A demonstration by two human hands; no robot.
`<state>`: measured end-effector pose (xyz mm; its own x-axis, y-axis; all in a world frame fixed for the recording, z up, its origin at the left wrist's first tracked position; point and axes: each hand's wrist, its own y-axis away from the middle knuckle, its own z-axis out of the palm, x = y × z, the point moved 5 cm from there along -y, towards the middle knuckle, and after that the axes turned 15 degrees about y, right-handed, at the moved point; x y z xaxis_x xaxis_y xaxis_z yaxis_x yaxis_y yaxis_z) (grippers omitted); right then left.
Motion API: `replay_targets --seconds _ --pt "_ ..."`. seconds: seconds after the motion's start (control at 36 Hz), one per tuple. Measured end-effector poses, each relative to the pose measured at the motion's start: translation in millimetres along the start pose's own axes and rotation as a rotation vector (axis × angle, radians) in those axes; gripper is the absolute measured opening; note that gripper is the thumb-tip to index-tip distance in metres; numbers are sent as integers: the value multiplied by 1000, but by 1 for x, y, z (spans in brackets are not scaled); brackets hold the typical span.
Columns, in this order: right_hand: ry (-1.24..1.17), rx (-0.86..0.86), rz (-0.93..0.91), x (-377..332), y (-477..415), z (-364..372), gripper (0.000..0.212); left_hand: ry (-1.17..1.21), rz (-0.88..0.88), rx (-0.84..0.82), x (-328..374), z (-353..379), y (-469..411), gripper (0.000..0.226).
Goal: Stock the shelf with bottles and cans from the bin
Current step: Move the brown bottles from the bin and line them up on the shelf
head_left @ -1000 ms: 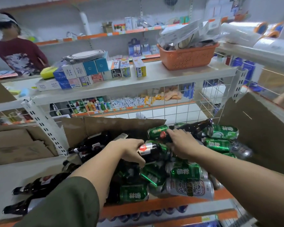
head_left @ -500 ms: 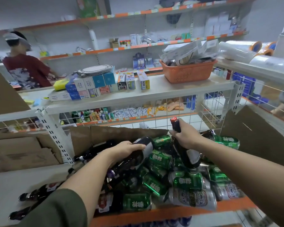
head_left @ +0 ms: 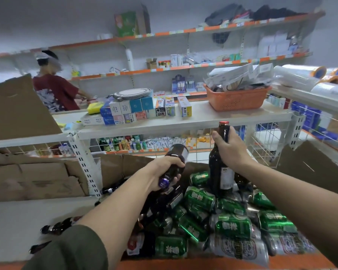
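My left hand (head_left: 164, 173) grips a dark bottle (head_left: 179, 155) near its neck, fingers curled. The bottle is tilted base-up over the left side of the cardboard bin (head_left: 113, 168). My right hand (head_left: 230, 151) grips the neck of a brown bottle (head_left: 220, 172), upright with its red cap on top and its base down at the green cans (head_left: 199, 198) near the bin's far edge. Silver cans (head_left: 240, 248) lie at the near edge.

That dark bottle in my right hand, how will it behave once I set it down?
Probably fragile: the dark bottle looks like glass, so land it gently. Likely tippy: it is tall and narrow, gripped by the right hand at the neck. Standing it on the loose green cans would likely let it topple.
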<state>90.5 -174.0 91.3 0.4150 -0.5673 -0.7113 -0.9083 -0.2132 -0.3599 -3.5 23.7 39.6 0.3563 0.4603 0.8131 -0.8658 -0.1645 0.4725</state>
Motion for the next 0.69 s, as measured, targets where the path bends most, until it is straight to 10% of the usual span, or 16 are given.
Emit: replay_targets --seconds 0.69 --pt "-180 -344 -416 -256 73 189 29 394 401 604 26 -266 218 5"
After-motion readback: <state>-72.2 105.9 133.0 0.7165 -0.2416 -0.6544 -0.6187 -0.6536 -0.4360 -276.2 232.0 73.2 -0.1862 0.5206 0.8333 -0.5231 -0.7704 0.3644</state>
